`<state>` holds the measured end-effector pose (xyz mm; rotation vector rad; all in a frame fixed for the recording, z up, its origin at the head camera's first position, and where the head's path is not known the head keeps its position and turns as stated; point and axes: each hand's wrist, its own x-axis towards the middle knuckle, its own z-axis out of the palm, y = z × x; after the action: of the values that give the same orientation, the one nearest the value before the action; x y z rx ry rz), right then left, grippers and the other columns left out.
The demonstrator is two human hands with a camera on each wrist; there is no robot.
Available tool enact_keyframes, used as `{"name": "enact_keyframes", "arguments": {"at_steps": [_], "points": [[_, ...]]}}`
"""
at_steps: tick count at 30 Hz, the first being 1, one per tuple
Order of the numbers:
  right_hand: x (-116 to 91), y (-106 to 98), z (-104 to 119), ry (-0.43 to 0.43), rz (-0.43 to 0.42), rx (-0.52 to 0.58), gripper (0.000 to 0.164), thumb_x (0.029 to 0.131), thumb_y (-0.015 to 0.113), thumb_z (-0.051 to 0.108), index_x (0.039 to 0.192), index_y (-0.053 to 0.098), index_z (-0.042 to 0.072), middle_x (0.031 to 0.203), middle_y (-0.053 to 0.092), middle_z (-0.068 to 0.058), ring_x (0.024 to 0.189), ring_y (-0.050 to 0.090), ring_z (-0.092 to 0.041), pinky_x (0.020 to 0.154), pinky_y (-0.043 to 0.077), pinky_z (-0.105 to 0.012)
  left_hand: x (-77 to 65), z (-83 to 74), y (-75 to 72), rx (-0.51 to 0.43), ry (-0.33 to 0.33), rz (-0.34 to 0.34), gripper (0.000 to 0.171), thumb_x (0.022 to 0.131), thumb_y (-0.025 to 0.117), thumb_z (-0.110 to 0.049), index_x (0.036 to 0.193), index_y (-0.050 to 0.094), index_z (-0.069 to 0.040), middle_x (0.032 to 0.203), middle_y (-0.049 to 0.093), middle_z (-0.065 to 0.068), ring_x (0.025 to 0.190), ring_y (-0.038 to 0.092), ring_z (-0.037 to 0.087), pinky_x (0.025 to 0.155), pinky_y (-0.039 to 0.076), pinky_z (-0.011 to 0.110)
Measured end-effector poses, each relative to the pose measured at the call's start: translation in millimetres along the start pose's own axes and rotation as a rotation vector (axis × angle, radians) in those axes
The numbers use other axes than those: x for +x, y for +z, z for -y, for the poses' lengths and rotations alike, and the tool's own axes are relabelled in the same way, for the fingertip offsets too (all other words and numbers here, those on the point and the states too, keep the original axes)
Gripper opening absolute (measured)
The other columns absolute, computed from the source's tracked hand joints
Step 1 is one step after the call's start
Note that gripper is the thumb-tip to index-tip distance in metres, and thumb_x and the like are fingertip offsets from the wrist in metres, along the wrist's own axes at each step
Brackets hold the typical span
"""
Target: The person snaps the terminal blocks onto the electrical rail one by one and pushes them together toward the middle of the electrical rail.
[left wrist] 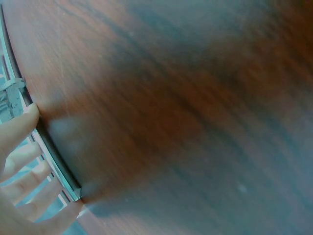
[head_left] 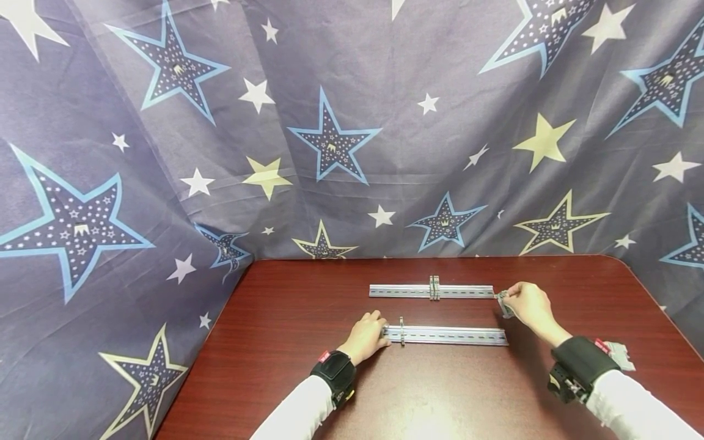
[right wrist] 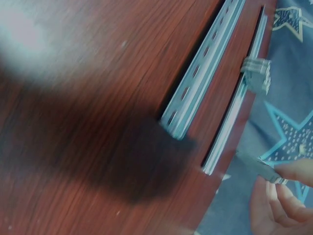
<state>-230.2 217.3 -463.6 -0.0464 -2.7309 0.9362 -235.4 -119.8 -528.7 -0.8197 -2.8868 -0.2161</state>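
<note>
A workshop-like space is being used: a slotted metal rail (head_left: 456,335) is being held on a red-brown table (head_left: 297,293), which is being bordered behind by star-printed fabric (head_left: 385,67).

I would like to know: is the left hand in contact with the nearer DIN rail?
Touching. In the left wrist view, the left hand grips the nearer DIN rail, its thumb on the long edge.

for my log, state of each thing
near rail: flat, held
far rail: flat, unheld
near module: on near rail
far modules: grouped on far rail
held module: off both rails
side item: partly hidden
wristbands: worn
left hand: grips near rail
right hand: pinches held module
</note>
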Motion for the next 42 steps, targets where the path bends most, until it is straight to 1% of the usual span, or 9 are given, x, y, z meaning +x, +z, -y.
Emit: {"name": "enact_keyframes", "arguments": {"at_steps": [6, 9, 10, 13, 16, 18, 23, 36, 42], "points": [[-3, 5, 15, -0.007, 0.029, 0.036, 0.012, 0.067, 0.059, 0.008, 0.072, 0.061, -0.003, 0.064, 0.061, -0.011, 0.055, 0.051, -0.016, 0.052, 0.038, -0.032, 0.7, -0.3, 1.0, 0.001, 0.003, -0.004, 0.033, 0.066, 0.074, -0.030, 0.090, 0.064, -0.008, 0.083, 0.049, 0.000, 0.076, 0.049, 0.018, 0.060, 0.045, 0.029], [-2, 12, 15, -0.028, 0.032, 0.075, 0.012, 0.066, 0.059, 0.009, 0.069, 0.061, -0.002, 0.061, 0.061, -0.009, 0.054, 0.052, -0.018, 0.052, 0.039, -0.034, 1.0, 0.5, 2.6, 0.007, 0.009, -0.014, 0.033, 0.066, 0.074, -0.030, 0.089, 0.064, -0.008, 0.082, 0.050, 0.000, 0.075, 0.050, 0.018, 0.059, 0.045, 0.028], [-1, 17, 10, -0.053, 0.011, 0.104, 0.009, 0.065, 0.060, 0.010, 0.067, 0.061, 0.001, 0.059, 0.059, -0.005, 0.052, 0.051, -0.015, 0.050, 0.038, -0.032, 1.2, 0.8, 3.1, 0.009, 0.010, -0.017, 0.032, 0.066, 0.074, -0.030, 0.088, 0.064, -0.008, 0.082, 0.050, 0.000, 0.075, 0.050, 0.017, 0.059, 0.044, 0.028], [-1, 22, 14, -0.044, 0.032, 0.129, 0.010, 0.065, 0.060, 0.012, 0.067, 0.061, 0.003, 0.058, 0.059, -0.004, 0.052, 0.051, -0.014, 0.051, 0.039, -0.033, 1.4, 1.5, 3.6, 0.009, 0.013, -0.024, 0.031, 0.065, 0.074, -0.029, 0.087, 0.064, -0.009, 0.081, 0.049, 0.000, 0.074, 0.049, 0.017, 0.059, 0.044, 0.028], [-4, 24, 23, -0.030, 0.056, 0.120, 0.009, 0.066, 0.060, 0.010, 0.068, 0.061, 0.001, 0.058, 0.059, -0.004, 0.049, 0.049, -0.011, 0.050, 0.038, -0.031, 0.9, 1.6, 3.5, 0.006, 0.014, -0.025, 0.031, 0.065, 0.074, -0.029, 0.087, 0.064, -0.009, 0.080, 0.049, 0.000, 0.073, 0.049, 0.017, 0.058, 0.044, 0.028], [-8, 23, 34, 0.004, 0.092, 0.095, 0.011, 0.067, 0.060, 0.008, 0.071, 0.061, -0.002, 0.060, 0.060, -0.007, 0.049, 0.051, -0.012, 0.052, 0.040, -0.033, 0.4, 1.5, 3.7, 0.005, 0.012, -0.022, 0.031, 0.066, 0.074, -0.029, 0.087, 0.064, -0.009, 0.080, 0.048, 0.000, 0.073, 0.049, 0.017, 0.058, 0.044, 0.028], [-9, 31, 44, 0.013, 0.102, 0.092, 0.010, 0.067, 0.060, 0.007, 0.071, 0.062, -0.002, 0.060, 0.062, -0.008, 0.048, 0.051, -0.010, 0.053, 0.042, -0.033, -0.9, 1.2, 4.0, -0.002, 0.008, -0.019, 0.031, 0.066, 0.074, -0.028, 0.087, 0.064, -0.008, 0.080, 0.049, 0.000, 0.074, 0.049, 0.017, 0.058, 0.044, 0.028], [-13, 53, 67, 0.027, 0.117, 0.104, 0.006, 0.066, 0.059, 0.007, 0.067, 0.062, 0.001, 0.062, 0.062, -0.007, 0.054, 0.054, -0.016, 0.056, 0.043, -0.034, -0.3, 1.3, 3.3, 0.003, 0.007, -0.022, 0.032, 0.066, 0.074, -0.029, 0.088, 0.064, -0.009, 0.081, 0.049, 0.000, 0.075, 0.049, 0.017, 0.058, 0.044, 0.028], [-14, 61, 74, 0.027, 0.127, 0.105, 0.005, 0.064, 0.060, 0.007, 0.065, 0.062, 0.003, 0.061, 0.060, -0.006, 0.057, 0.052, -0.017, 0.055, 0.042, -0.034, 0.5, 2.0, 4.2, 0.008, 0.009, -0.019, 0.032, 0.066, 0.074, -0.029, 0.089, 0.064, -0.009, 0.082, 0.049, 0.000, 0.075, 0.049, 0.017, 0.058, 0.044, 0.028]]}}
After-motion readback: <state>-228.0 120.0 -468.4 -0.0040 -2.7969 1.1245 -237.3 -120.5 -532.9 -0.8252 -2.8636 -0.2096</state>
